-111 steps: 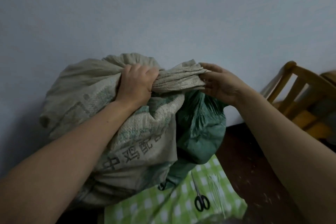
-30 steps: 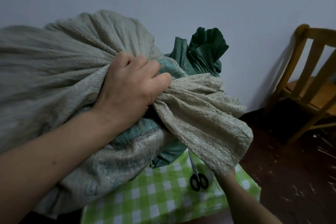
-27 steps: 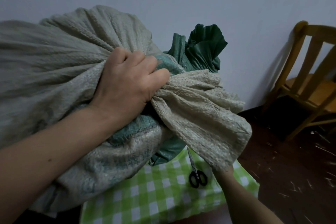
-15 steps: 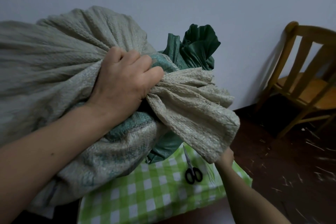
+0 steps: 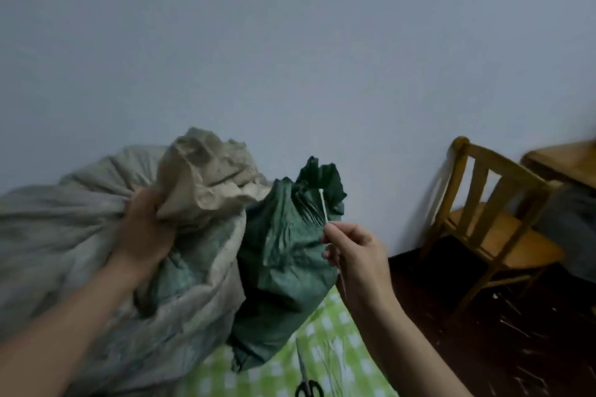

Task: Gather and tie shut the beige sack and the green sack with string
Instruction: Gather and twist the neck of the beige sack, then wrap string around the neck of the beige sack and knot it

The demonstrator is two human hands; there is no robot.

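A bulky beige woven sack [image 5: 64,235] fills the lower left, its mouth bunched into a crumpled neck that stands up. My left hand [image 5: 145,235] grips that neck just below the loose top. Right beside it leans a green sack [image 5: 283,251], its top gathered into a ruffle. My right hand [image 5: 351,248] is raised in front of the green sack and pinches a thin white string [image 5: 323,206], which sticks up from my fingers and trails down below my palm.
Black-handled scissors [image 5: 306,380] lie on a green-and-white checked cloth [image 5: 338,348] under the sacks, beside several loose strands. A wooden chair [image 5: 490,219] stands at the right on the dark floor. A pale wall runs behind everything.
My right hand has come up from under the beige flap by the scissors, now pinching a string. The beige neck now stands upright instead of drooping right. The view has pulled back.
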